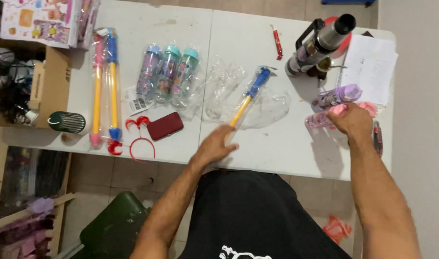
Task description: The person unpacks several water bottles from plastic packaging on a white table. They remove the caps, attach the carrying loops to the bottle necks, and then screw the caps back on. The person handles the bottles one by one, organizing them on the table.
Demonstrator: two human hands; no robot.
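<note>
three bottles [167,73] | red case [165,125] | red headband [142,146] | paper sheets [370,68] | cardboard box [51,81]

Bottles [167,74] left of toy [250,93]

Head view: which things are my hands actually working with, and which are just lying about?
In hand:
- left hand on the blue-and-yellow plastic water pump in clear wrap
- right hand on the pink plastic bottle

Lying about:
- three wrapped bottles with teal lids
- dark red wallet
- red headband
- white paper sheets
</note>
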